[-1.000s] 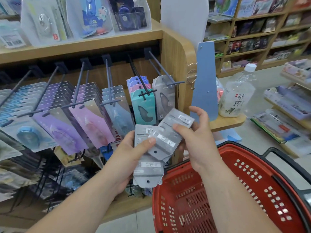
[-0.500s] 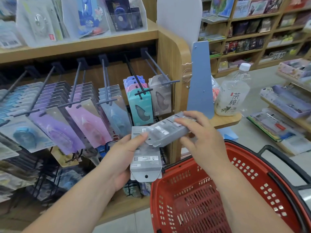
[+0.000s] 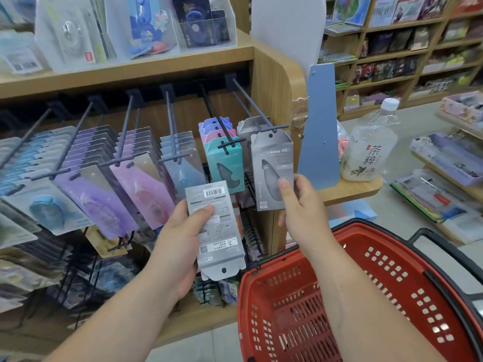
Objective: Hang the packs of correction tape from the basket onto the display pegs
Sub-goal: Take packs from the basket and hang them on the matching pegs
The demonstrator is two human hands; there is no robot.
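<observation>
At the rightmost peg (image 3: 251, 103), MONO AIR pack (image 3: 271, 163)

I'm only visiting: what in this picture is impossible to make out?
- Head view, how many packs the left hand holds: the barcode pack covers any beneath.
- Head view, whether the raised pack in the right hand is on the peg: they overlap.
- Head view, most of the floor of the basket: right forearm and bottom edge cover it.
- Head view, print on the barcode pack: too small.

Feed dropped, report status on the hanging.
Right hand pinches grey pack, upright at tip of rightmost peg. Left hand holds spare packs. Peg tip unobstructed.
</observation>
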